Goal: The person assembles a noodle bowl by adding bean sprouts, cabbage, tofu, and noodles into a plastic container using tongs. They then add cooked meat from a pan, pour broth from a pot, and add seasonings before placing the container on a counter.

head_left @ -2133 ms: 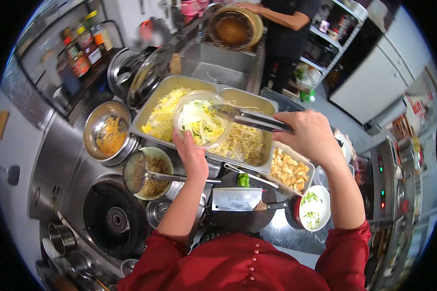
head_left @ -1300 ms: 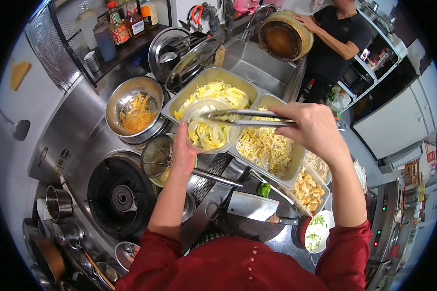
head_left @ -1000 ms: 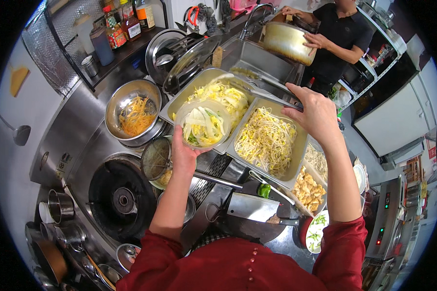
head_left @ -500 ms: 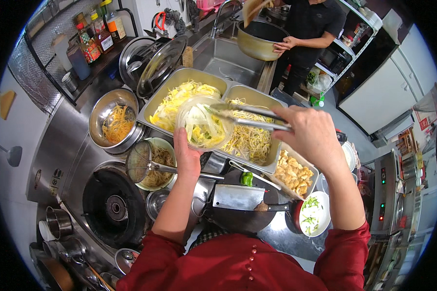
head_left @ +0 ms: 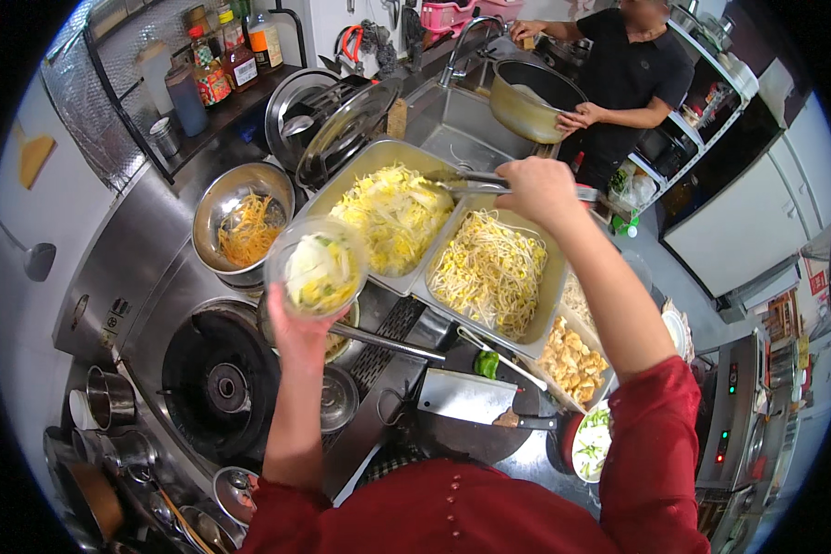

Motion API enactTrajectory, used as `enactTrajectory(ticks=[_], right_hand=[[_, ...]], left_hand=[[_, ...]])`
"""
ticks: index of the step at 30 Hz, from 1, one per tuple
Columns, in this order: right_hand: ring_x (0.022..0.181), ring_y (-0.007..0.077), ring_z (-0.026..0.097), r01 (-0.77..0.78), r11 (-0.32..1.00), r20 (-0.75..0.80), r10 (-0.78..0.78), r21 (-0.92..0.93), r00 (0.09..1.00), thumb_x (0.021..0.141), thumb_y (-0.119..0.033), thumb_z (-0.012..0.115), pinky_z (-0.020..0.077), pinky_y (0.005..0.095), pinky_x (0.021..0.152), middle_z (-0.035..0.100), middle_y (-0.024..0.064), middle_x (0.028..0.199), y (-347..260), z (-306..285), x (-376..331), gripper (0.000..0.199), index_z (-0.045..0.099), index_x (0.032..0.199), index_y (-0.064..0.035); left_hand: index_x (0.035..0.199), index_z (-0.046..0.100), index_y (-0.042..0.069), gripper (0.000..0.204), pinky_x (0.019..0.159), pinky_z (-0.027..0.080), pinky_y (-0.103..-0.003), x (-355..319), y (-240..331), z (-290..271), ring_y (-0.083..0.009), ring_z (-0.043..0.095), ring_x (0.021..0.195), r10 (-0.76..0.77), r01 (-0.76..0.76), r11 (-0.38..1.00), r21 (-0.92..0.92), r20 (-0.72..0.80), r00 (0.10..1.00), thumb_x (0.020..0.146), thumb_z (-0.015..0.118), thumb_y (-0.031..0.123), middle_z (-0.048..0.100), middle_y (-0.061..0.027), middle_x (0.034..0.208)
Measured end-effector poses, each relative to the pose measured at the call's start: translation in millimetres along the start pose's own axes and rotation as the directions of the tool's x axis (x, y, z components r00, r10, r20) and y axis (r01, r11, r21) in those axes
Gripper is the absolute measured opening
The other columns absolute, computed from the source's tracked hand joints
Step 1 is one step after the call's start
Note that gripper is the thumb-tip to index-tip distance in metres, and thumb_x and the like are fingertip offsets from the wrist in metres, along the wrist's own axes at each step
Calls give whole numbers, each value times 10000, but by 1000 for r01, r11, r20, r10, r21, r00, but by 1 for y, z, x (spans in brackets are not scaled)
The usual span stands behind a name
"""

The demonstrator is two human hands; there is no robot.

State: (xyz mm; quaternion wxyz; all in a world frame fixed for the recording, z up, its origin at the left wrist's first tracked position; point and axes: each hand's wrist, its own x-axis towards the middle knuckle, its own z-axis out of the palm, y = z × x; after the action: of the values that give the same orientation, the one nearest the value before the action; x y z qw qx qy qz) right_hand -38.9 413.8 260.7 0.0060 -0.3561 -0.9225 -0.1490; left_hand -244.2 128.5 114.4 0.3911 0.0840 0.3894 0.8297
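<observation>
My left hand (head_left: 297, 332) is closed around a clear round plastic container (head_left: 271, 268) with white and yellow-green sliced vegetables (head_left: 321, 277) inside. It is held over the left side of the counter, beside the cabbage pan. My right hand (head_left: 537, 192) grips metal tongs (head_left: 480, 182), their tips at the far right part of a steel pan of shredded yellow-white cabbage (head_left: 388, 214). Whether the tips pinch anything, I cannot tell. Next to that pan, a second steel pan contains bean sprouts (head_left: 489, 277).
Carrot shreds lie in a steel bowl (head_left: 214, 208) at left, above a black wok burner (head_left: 222, 383). A cleaver (head_left: 466, 395) and green pepper (head_left: 487, 363) rest near me. Fried tofu-like pieces (head_left: 571, 360) sit right. Across, a person (head_left: 623, 69) holds a large pot (head_left: 526, 106) near the sink.
The container has moved left, away from the pans. The tongs have gone from over the container to the cabbage pan. The head view has shifted slightly.
</observation>
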Motion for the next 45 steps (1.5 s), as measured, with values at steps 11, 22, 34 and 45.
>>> enactTrajectory(ticks=[11, 22, 34, 45], right_hand=[[914, 271, 717, 153, 975, 163, -179, 159, 970, 718, -476, 799, 565, 390, 770, 736, 100, 920, -90, 84, 78, 444, 740, 1002, -141], [880, 290, 711, 245, 939, 96, -274, 240, 957, 815, -479, 732, 553, 426, 756, 734, 106, 936, -137, 99, 67, 482, 676, 1183, -172], [822, 332, 699, 92, 737, -48, -81, 670, 996, 808, -405, 775, 530, 399, 740, 715, 185, 900, -45, 8, 7, 480, 711, 1167, -94], [785, 335, 678, 203, 831, 91, -289, 517, 953, 757, -398, 806, 526, 367, 711, 717, 163, 901, -27, -71, -109, 552, 697, 1185, -66]], left_hand=[[1465, 400, 133, 657, 798, 614, -482, -14, 40, -73, -317, 598, 1216, 157, -166, 986, -9, -286, 945, 972, 441, 567, 520, -120, 1426], [1487, 375, 149, 653, 870, 571, -510, -7, 26, -59, -320, 555, 1273, 125, -130, 991, -19, -176, 976, 990, 397, 573, 491, -110, 1459], [1479, 392, 93, 644, 987, 507, -544, 10, 7, -41, -315, 529, 1306, 98, -100, 995, -16, -114, 989, 1018, 362, 542, 489, -138, 1460], [1367, 483, 65, 461, 1065, 427, -364, -12, -38, 14, -194, 511, 1282, 4, -6, 1000, 13, 134, 991, 1054, 447, 401, 530, -80, 1368]])
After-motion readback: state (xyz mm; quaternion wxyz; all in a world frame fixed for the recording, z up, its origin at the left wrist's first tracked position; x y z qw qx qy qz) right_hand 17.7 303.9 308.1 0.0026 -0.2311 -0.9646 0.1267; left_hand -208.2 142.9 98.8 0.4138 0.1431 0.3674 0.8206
